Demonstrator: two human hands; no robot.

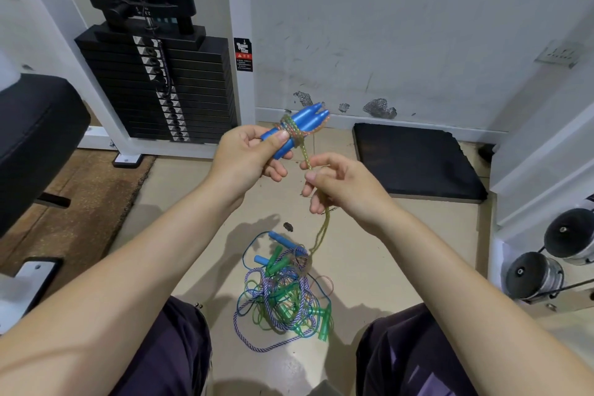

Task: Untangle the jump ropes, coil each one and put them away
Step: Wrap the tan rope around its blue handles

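Observation:
My left hand [247, 154] grips two blue jump-rope handles [300, 124] held side by side, with a yellow-green cord [294, 132] wound around them. That cord runs down to my right hand [337, 185], which pinches it between thumb and fingers. Below my right hand the cord [323, 228] hangs to the floor. It ends in a tangled pile of ropes [283, 296] between my knees: blue, green and purple-white cords with blue handles [283, 241] and green handles [323, 325] mixed in.
A black weight stack [160, 87] in a white frame stands at the back left, with a black padded seat [35, 132] on the left. A black floor mat [414, 157] lies at the right by the wall. Dumbbells [546, 264] rest on a rack at far right.

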